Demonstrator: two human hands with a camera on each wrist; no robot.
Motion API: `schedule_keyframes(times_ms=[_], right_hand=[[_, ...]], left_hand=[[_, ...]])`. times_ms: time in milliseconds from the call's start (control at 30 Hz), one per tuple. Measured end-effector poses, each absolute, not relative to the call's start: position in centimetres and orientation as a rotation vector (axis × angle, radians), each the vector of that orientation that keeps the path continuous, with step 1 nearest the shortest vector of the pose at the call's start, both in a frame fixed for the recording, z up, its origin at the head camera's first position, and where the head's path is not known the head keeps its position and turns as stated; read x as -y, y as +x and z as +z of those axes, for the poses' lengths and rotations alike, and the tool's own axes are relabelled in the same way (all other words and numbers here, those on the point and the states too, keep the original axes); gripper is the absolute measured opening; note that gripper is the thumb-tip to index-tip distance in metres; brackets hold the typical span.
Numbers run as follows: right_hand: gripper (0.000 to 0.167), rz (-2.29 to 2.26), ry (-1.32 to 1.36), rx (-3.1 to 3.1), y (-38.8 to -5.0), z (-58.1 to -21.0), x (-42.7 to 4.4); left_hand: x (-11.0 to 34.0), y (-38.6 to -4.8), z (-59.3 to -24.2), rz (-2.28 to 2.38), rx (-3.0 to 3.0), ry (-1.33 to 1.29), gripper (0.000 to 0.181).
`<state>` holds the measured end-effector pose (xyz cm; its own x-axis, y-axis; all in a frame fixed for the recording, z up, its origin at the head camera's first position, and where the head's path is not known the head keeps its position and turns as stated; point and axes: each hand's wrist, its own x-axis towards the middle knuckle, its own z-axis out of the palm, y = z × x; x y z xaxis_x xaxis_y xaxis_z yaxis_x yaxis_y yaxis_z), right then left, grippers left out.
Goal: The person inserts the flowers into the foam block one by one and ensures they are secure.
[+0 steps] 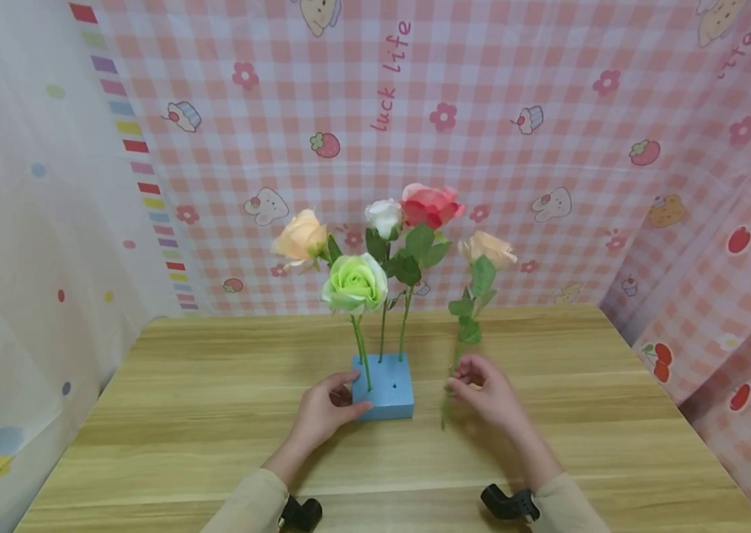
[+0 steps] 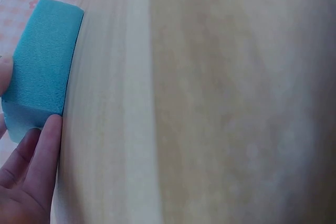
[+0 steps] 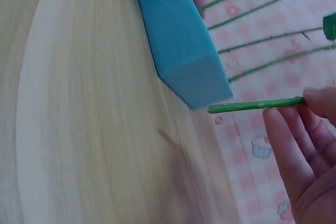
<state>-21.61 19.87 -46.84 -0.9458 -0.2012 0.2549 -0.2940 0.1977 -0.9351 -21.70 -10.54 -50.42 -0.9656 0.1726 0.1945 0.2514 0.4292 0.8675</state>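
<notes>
A blue foam block sits on the table with several artificial roses standing in it: a green rose, a peach rose, a white rose and a red rose. My left hand grips the block's left side, thumb at the front; the left wrist view shows its fingers against the block. Right of the block, my right hand pinches the stem of another peach rose, held upright. In the right wrist view that green stem ends just beside the block, apart from it.
The wooden table spreads around the block. Behind it hangs a pink checked curtain, with a white dotted curtain at the left. A small hole shows in the block's top, right of the green rose's stem.
</notes>
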Motion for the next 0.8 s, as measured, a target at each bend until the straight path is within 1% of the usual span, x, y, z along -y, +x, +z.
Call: schedule_keyframes(times_ms=[200, 533, 800], right_hand=[[0.018, 1.812, 0.552, 2.320, -21.7, -46.6, -18.3], [0.016, 1.710, 0.559, 2.329, -22.0, -45.6, -16.3], [0.014, 1.621, 0.617, 2.336, -22.6, -45.1, -15.0]], left_hand=[[10.6, -21.8, -50.6, -1.583, 2.595, -0.392, 0.055], [10.6, -21.8, -50.5, -1.588, 2.591, -0.396, 0.056], [10.5, -21.8, -50.4, -1.598, 2.590, -0.386, 0.056]])
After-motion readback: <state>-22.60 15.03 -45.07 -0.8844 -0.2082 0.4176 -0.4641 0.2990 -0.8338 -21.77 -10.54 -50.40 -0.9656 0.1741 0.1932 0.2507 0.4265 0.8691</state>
